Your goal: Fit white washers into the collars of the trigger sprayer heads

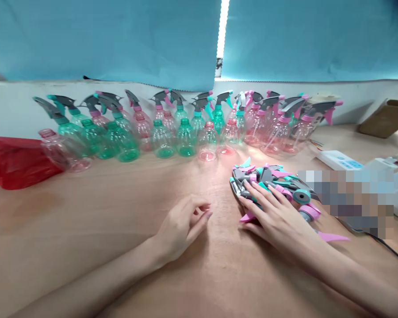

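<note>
My right hand [274, 213] lies flat with fingers spread on a pile of spray-trigger heads [272, 182] in grey, pink and teal, right of centre on the wooden table [102, 212]. My left hand [182, 225] rests on the table to the left of the pile, fingers loosely curled, holding nothing. Behind them stands a long row of clear plastic spray bottles: green ones [185, 139] and pink ones [207, 141]. Several at the front have no trigger head, while those behind carry grey heads.
A red plastic bag [13, 161] lies at the far left. A pink bottle [64, 152] lies tipped beside it. At the right are a white device [338, 160], a brown box [386, 117] and a dark cable [389, 249]. Blue sheeting covers the wall behind.
</note>
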### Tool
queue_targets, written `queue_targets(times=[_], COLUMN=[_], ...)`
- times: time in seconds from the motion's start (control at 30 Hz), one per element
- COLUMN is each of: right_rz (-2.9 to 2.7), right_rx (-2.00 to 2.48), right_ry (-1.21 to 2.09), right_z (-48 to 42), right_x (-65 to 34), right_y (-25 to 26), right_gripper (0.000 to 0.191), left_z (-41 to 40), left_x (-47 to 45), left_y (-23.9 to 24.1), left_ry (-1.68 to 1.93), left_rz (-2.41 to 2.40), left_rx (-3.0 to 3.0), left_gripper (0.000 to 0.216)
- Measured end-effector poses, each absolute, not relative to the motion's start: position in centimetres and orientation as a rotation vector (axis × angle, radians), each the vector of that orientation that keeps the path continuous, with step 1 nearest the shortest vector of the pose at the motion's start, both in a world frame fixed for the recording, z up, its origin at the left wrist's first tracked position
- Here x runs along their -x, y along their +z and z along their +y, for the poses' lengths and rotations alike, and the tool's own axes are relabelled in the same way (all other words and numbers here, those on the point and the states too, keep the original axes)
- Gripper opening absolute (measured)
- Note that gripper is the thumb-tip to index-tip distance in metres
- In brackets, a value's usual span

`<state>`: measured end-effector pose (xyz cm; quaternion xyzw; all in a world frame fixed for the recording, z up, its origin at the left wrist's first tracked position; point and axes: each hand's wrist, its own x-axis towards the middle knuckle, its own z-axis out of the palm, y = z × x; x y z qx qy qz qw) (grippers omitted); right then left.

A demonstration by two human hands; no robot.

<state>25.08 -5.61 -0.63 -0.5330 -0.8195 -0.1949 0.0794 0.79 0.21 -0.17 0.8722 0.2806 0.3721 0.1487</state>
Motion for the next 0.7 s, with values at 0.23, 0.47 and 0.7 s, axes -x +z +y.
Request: queue_targets(times=[0.23,0.47,0.7], right_rz=[-2.521,-2.554,-2.571], right_rx=[1.516,1.583,1.361], right_ry=[-0.641,-0.691,-0.605], right_z=[-4.6,-2.1,-1.5], right_x=[-24.1,-25.7,-25.4], right_y=[-0.1,-1.4,-0.2], right_gripper=[0.049,0.071,0.037], left_z=[-0.6,-1.4,-1.8], left_x=[2.6,6.7,10.3], left_y=[0.0,0.4,0.5], left_ry=[1.077,1.032,0.996], left_rz=[0.787,0.88,1.004], left_rx=[-2.548,-2.565,-2.554], left_gripper=[0.011,0.011,0.011])
